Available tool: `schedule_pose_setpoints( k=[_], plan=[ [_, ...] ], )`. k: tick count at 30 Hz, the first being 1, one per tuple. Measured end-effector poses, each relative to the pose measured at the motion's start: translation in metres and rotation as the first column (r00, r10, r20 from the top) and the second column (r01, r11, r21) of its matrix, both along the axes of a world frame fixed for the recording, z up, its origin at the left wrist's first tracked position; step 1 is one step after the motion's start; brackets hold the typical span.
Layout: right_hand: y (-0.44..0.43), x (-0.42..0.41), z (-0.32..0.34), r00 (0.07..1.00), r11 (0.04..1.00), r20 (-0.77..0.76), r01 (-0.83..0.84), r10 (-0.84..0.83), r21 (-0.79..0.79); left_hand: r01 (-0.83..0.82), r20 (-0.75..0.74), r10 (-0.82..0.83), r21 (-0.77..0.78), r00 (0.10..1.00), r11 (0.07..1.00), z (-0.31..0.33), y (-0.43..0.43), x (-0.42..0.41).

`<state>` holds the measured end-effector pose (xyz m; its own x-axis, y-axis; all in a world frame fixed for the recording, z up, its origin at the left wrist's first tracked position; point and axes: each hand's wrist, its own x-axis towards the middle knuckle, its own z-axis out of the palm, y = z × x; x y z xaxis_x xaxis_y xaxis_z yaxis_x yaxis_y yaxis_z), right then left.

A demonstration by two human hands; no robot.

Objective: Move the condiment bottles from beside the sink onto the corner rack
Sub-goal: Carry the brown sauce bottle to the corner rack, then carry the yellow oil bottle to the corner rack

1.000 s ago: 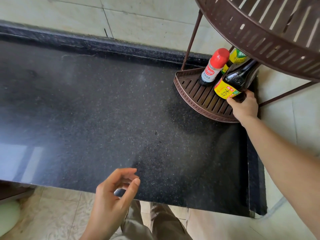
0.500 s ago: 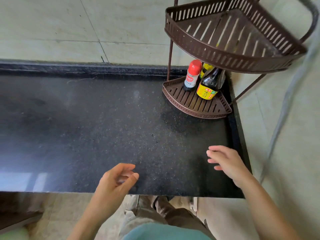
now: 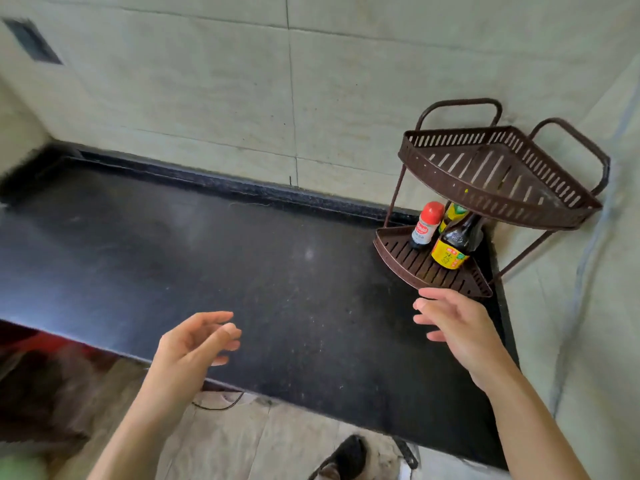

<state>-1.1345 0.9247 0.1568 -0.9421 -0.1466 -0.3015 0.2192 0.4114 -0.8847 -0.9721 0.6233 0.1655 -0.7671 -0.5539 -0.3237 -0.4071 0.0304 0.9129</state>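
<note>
Black stone countertop (image 3: pixel 242 271) in a corner of pale tiled wall (image 3: pixel 207 81); floor (image 3: pixel 242 445) below.
Countertop speckled and glossy, with faint smudges at mid-surface; a raised black kerb (image 3: pixel 242 183) runs along its far edge, touching the wall; tile joints thin and dark; a dark rectangular opening (image 3: pixel 33 41) at far left, blurred; a thin dark cord (image 3: pixel 218 405) loops just under the near edge; a dark shoe (image 3: pixel 346 455) on the floor, near right.

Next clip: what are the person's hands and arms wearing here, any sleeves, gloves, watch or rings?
Nothing worn shows. The left hand and right hand are bare, without gloves, and no ring shows on either. The left forearm and right forearm are uncovered to the frame edge: no sleeve, watch or wristband in view.
</note>
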Motion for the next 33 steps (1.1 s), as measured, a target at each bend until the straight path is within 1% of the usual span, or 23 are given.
schedule_pose_setpoints(
  k=[2, 4, 7, 10, 13, 15, 19, 22, 25, 27, 28, 30, 33],
  plan=[
    [-0.019, 0.014, 0.009, 1.0, 0.999, -0.009, -0.027, 0.027, -0.031, -0.079, -0.033, 0.079, -0.001, 0.996, 0.997, 0.009, -0.012, 0.031],
    [-0.041, 0.035, 0.015, 0.996, 0.995, 0.004, -0.094, 0.094, -0.039, -0.148, -0.045, 0.148, -0.016, 0.988, 0.989, 0.015, -0.022, 0.07],
    [-0.076, 0.073, 0.014, 0.967, 0.966, 0.016, -0.256, 0.256, -0.03, -0.24, -0.04, 0.238, -0.048, 0.97, 0.97, 0.018, -0.034, 0.14],
    [-0.114, 0.107, 0.012, 0.9, 0.9, 0.041, -0.435, 0.435, 0.002, -0.366, -0.018, 0.366, -0.082, 0.931, 0.927, 0.018, -0.047, 0.211],
    [-0.155, 0.133, 0.016, 0.799, 0.799, 0.062, -0.601, 0.598, 0.032, -0.507, -0.026, 0.507, -0.109, 0.861, 0.855, 0.022, -0.057, 0.27],
    [-0.185, 0.144, 0.021, 0.74, 0.739, 0.047, -0.673, 0.671, 0.033, -0.579, -0.03, 0.58, -0.115, 0.814, 0.807, 0.025, -0.057, 0.297],
    [-0.252, 0.164, 0.029, 0.608, 0.608, -0.009, -0.794, 0.794, 0.029, -0.661, 0.004, 0.668, -0.133, 0.744, 0.738, 0.025, -0.056, 0.335],
    [-0.308, 0.184, 0.031, 0.473, 0.474, -0.035, -0.88, 0.88, 0.016, -0.714, 0.055, 0.724, -0.127, 0.688, 0.689, 0.027, -0.063, 0.358],
    [-0.36, 0.204, 0.031, 0.32, 0.321, -0.039, -0.947, 0.946, 0.007, -0.805, 0.037, 0.818, -0.153, 0.574, 0.573, 0.029, -0.074, 0.375],
    [-0.394, 0.217, 0.03, 0.24, 0.239, -0.041, -0.971, 0.97, -0.008, -0.855, 0.0, 0.866, -0.159, 0.5, 0.493, 0.029, -0.081, 0.379],
    [-0.41, 0.223, 0.029, 0.206, 0.206, -0.038, -0.978, 0.978, -0.015, -0.87, 0.002, 0.88, -0.15, 0.475, 0.47, 0.027, -0.084, 0.38],
    [-0.439, 0.237, 0.027, 0.136, 0.135, -0.028, -0.991, 0.99, -0.016, -0.882, 0.035, 0.889, -0.116, 0.456, 0.457, 0.019, -0.086, 0.384],
    [-0.477, 0.267, 0.021, 0.028, 0.028, -0.012, -0.999, 1.0, -0.02, -0.885, 0.093, 0.885, -0.053, 0.456, 0.462, 0.008, -0.082, 0.402]
  ],
)
